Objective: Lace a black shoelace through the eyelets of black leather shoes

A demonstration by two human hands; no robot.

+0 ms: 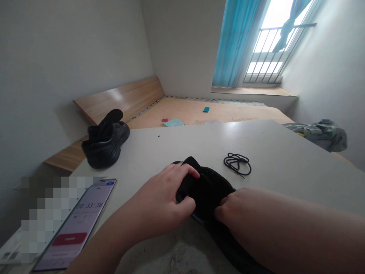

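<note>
Black shoe [203,194] at the near edge of the desk [194,139], about mid-length — left hand [162,198] holds its upper with thumb and forefinger spread well apart, right hand [242,213] has its fingers curled in close on the shoe's opening, fingertips partly hidden. Beyond the right hand, toward the right edge, lies a loosely coiled black lace [237,164]; second shoe [105,142] near the far-left corner — phone [82,220] along the left edge, timer showing.
</note>
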